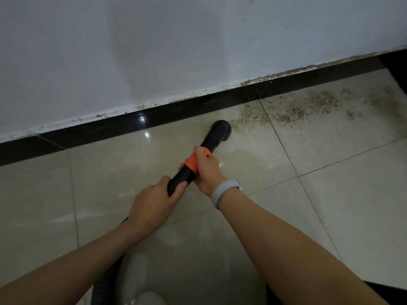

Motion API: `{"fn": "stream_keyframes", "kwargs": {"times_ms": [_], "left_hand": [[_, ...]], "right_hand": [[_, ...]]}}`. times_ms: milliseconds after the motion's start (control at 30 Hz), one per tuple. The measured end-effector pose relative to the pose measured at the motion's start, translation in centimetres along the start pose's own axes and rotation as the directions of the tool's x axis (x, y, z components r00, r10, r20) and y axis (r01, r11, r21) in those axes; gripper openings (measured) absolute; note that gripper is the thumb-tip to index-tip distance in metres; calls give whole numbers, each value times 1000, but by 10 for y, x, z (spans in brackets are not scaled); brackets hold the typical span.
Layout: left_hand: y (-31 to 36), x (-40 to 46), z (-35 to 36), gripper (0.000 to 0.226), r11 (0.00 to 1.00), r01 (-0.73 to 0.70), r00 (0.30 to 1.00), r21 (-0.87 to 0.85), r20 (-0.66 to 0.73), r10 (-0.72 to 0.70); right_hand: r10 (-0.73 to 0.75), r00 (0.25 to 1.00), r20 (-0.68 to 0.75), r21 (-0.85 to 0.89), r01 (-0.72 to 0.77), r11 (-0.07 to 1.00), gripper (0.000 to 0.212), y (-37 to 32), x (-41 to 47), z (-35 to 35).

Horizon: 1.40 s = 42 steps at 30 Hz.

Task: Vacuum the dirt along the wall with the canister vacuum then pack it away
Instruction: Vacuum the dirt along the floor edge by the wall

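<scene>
Nearest the camera, at 7 o'clock, a ribbed black hose (105,280) curves up under the left forearm. Both forearms reach forward and converge at centre. Left hand (152,205) wraps its fingers around the rear of the black wand (182,176), thumb on top. Just ahead, toward 1 o'clock, the right hand (207,170), a pale wristband (222,191) behind it, grips the wand's orange collar (192,162). Wand's long axis runs from 7 o'clock to 1 o'clock, tilted down, its round black nozzle (220,129) on the beige tiled floor (330,205). Brown dirt (297,108) spreads from the nozzle toward 2 o'clock, along the dark skirting (176,111) beneath the white wall (176,45).
</scene>
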<state>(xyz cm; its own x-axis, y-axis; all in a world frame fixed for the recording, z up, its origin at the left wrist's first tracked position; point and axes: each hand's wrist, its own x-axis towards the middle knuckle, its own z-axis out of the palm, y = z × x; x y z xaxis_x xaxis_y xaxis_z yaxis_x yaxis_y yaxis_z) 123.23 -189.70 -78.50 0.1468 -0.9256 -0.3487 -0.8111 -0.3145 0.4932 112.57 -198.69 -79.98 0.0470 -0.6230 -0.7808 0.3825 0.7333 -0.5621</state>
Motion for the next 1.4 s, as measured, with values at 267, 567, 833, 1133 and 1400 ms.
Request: {"fn": "stream_keyframes", "kwargs": {"times_ms": [267,567,833,1133,1400], "left_hand": [[2,14,-3,47,979,67,996,-191,62,-56],[31,13,21,38,992,-122,972,-18,200,123],[26,36,7,45,1000,14,1000,-26,6,-14],[34,29,20,38,996,-76,997,51,24,74],[43,42,25,37,971,-103,994,215,-20,110]], "right_hand": [[-2,1000,-24,-94,0,996,18,-10,9,12],[-90,972,-218,46,102,994,17,-11,-6,-51],[-66,996,-67,-45,63,997,15,-35,20,-3],[0,994,-109,11,1,1000,14,-33,22,-25],[62,996,61,119,-69,991,16,-43,41,-29]]}}
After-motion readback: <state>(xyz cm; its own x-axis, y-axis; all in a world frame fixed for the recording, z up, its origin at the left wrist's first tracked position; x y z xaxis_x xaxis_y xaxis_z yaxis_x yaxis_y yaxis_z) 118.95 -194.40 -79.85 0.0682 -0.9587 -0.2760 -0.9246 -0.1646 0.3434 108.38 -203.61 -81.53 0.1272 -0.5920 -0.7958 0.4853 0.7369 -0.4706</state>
